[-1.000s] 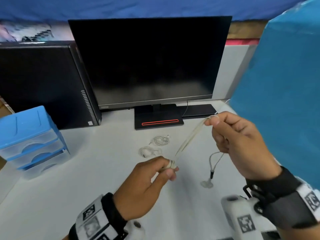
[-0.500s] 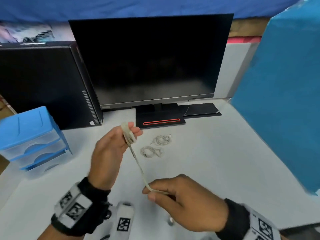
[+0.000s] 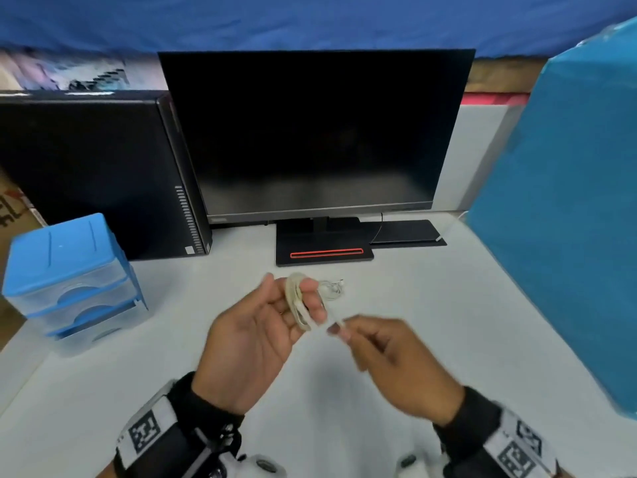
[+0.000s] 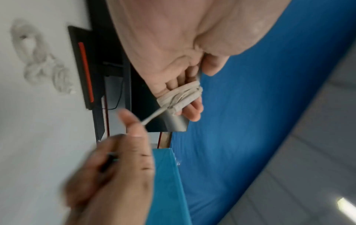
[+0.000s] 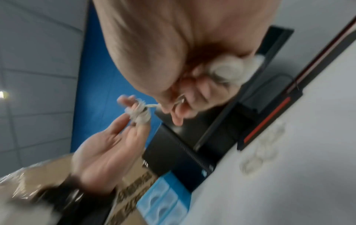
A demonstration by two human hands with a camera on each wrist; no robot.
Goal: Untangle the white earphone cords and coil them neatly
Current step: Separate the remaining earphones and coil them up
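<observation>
My left hand [image 3: 275, 305] is raised palm-up over the white table [image 3: 431, 322], with the white earphone cord [image 3: 297, 305] wound in several turns round its fingers [image 4: 192, 111]. The short free end runs to my right hand [image 3: 339, 331], which pinches it just to the right. In the blurred right wrist view a pale round earbud [image 5: 227, 71] sits against the right palm. Two other coiled white earphones [image 4: 38, 53] lie on the table behind my hands; only one [image 3: 332, 289] shows in the head view.
A black monitor [image 3: 317, 132] on its stand [image 3: 324, 251] is right behind the hands, with a black computer case [image 3: 96, 174] to its left. A blue drawer unit [image 3: 69, 277] sits at the left and a large blue box [image 3: 568, 219] at the right.
My right hand swung from high right to low near the table's edge, then up beside the left hand. The free stretch of cord shortened as more turns went round the left fingers.
</observation>
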